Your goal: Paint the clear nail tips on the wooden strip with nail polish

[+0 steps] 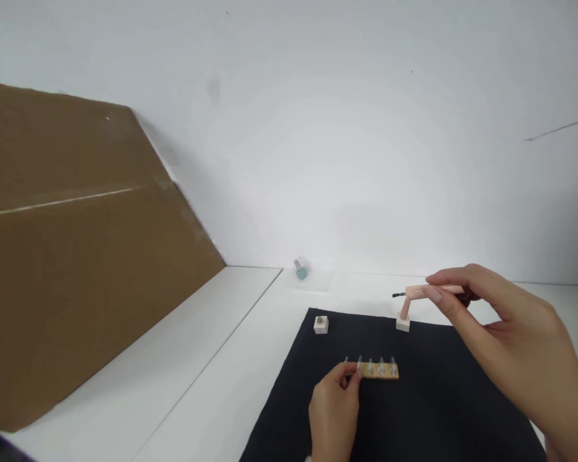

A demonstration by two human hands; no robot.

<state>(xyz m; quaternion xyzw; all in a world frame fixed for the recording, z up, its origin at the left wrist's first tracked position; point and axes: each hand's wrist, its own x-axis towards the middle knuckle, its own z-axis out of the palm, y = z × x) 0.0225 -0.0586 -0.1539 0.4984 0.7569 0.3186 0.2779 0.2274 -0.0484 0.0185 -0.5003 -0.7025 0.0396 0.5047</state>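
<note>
My right hand (pixel 515 327) grips a slim pale-pink brush cap (pixel 416 292), dark bristles (pixel 397 295) leftward. My left hand (pixel 334 407) pinches a flat tan strip (pixel 376 371) bearing clear plastic nail tips (pixel 381 367)

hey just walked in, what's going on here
A person's right hand holds a pink-handled brush in the air, bristles pointing left. The left hand holds the left end of a wooden strip bearing clear tips, over a black cloth. The brush isn't touching the tips.
</note>
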